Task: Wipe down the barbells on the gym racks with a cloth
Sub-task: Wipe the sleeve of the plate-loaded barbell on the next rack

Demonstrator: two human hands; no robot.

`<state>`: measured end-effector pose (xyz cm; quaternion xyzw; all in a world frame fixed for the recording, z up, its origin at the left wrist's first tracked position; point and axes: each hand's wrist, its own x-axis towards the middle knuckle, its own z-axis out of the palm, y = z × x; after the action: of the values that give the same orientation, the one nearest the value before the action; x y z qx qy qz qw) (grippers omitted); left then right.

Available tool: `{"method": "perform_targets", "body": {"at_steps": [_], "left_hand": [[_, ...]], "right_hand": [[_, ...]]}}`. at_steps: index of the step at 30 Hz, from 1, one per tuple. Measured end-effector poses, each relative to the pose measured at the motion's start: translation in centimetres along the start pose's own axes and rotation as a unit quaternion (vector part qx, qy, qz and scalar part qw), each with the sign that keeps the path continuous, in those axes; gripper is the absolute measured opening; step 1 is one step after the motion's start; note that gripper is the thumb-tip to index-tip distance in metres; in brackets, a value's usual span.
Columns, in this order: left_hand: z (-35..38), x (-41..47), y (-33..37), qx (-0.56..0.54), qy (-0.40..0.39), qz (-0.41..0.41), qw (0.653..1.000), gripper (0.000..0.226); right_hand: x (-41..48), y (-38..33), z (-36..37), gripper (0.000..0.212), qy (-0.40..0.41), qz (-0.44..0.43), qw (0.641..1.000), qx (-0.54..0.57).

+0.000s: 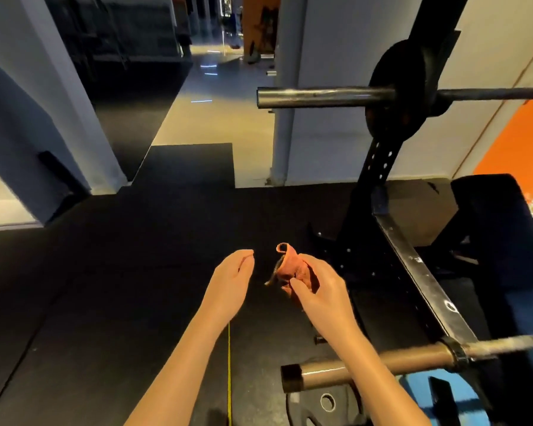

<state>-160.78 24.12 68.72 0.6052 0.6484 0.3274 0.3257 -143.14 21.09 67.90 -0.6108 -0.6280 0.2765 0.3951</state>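
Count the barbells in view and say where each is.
2. One grey steel barbell carrying a round black plate sits high, upper right; one bronze-sleeved barbell sits low, bottom right. More may lie outside the frame.

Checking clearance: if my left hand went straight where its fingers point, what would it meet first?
Way looks free: the left hand points forward over the black rubber floor mat; depth unclear.

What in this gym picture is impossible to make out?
Head view:
Upper barbell: right end cut off by the frame edge.
Lower barbell: partly hidden behind the right forearm.
Cloth: bunched in the right hand, full shape hidden.
Far room: too dark and small.
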Motion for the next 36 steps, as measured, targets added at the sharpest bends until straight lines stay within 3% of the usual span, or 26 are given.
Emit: {"method": "perform_targets", "body": {"at_steps": [8, 17, 22, 29, 31, 34, 36], "left_hand": [[-5.5, 12.4, 4.3, -0.006, 0.007, 0.103, 0.995, 0.039], [-10.1, 23.1, 7.8, 0.003, -0.036, 0.201, 0.979, 0.043], [-11.0, 29.9, 8.2, 0.031, -0.071, 0.302, 0.95, 0.047], [-10.3, 37.1, 11.2, 0.096, -0.046, 0.414, 0.904, 0.052], [-9.2, 38.5, 12.2, 0.131, -0.041, 0.425, 0.895, 0.053], [-7.5, 40.0, 12.3, 0.153, -0.024, 0.442, 0.884, 0.05], [-6.7, 40.5, 12.0, 0.146, -0.004, 0.445, 0.884, 0.047]], "right_hand": [[12.2, -4.7, 2.7, 0.049, 0.116, -0.048, 0.992, 0.013], [23.6, -8.9, 3.8, 0.046, 0.22, -0.048, 0.974, 0.003], [29.3, -10.5, 5.0, 0.045, 0.314, -0.044, 0.948, 0.001], [34.9, -12.4, 2.2, 0.046, 0.45, -0.047, 0.89, -0.06], [37.6, -11.8, 1.4, 0.047, 0.444, -0.037, 0.89, -0.097], [40.7, -9.8, 3.3, 0.043, 0.364, -0.033, 0.91, -0.194], [41.3, -7.8, 3.9, 0.045, 0.354, -0.063, 0.891, -0.277]]}}
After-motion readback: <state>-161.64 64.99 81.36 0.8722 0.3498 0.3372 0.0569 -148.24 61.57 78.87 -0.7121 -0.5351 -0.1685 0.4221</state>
